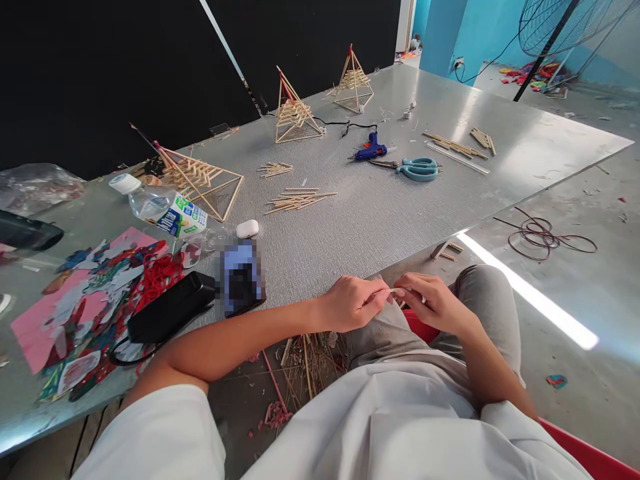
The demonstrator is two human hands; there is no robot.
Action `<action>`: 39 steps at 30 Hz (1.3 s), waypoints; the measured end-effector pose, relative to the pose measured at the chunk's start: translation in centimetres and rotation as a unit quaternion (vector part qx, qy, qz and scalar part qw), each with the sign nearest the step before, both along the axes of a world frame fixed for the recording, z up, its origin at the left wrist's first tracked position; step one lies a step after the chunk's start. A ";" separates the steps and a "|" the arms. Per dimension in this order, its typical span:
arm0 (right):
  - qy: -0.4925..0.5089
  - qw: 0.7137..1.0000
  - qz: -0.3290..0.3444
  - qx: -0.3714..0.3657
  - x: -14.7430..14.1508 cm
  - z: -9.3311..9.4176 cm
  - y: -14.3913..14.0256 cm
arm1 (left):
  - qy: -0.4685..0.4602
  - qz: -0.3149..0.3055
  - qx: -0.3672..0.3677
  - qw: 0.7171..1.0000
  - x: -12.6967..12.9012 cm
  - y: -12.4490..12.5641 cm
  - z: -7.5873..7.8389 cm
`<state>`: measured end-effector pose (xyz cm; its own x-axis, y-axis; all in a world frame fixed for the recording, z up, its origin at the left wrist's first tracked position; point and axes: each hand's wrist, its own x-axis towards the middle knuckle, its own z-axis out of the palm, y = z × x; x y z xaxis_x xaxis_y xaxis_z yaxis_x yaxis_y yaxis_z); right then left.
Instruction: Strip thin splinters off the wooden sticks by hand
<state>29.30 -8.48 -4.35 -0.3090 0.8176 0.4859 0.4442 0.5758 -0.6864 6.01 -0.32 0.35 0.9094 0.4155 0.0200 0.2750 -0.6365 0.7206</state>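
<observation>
Both hands meet over the person's lap, just off the near edge of the desk (400, 220). The left hand (350, 303) and the right hand (435, 303) pinch the two ends of a thin pale stick (397, 291), fingers closed narrow on it, with the fingertips almost touching each other. The stick is small and partly hidden by the fingers, so its exact make is hard to tell.

Judging by what lies on the desk, the work looks well under way. Three stick pyramids stand finished or close to it: one near the water bottle (163, 208) on the left (200, 180), one in the middle (293, 110), one farther back (353, 83). Loose sticks lie in a bundle (299, 199) in the centre of the desk, with a smaller bunch (274, 169) behind it and more by the far right edge (455, 145), so material is left to use. The blue glue gun (370, 148) and the teal scissors (417, 169) lie well apart from the hands, untouched. Scraps and broken sticks litter the floor (305, 367) under the left forearm. The stick in hand is not joined to anything yet
</observation>
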 end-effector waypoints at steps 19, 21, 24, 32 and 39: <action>0.257 0.953 0.066 -0.143 -3.3 -1.9 -0.2 | -0.035 -0.010 -0.331 0.943 -0.6 -1.6 -0.2; 0.281 0.943 0.066 -0.165 -3.7 -2.0 -0.2 | -0.040 -0.002 -0.334 0.942 -0.6 -1.7 -0.2; 0.308 0.931 0.071 -0.181 -4.3 -2.0 -0.2 | -0.036 0.001 -0.336 0.941 -0.5 -1.9 0.0; 0.312 0.932 0.075 -0.170 -5.1 -1.3 -0.5 | -0.025 0.008 -0.356 0.934 -0.5 -2.1 0.4; 0.288 0.946 0.081 -0.123 -5.1 -0.9 -0.9 | -0.033 0.025 -0.355 0.934 -0.7 -2.2 0.1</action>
<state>24.24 -9.42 -5.29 -0.1823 0.8924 0.4129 -0.1247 0.3955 -0.9099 5.36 -2.49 0.42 0.8948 0.3876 -0.2216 0.2317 0.0211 0.9726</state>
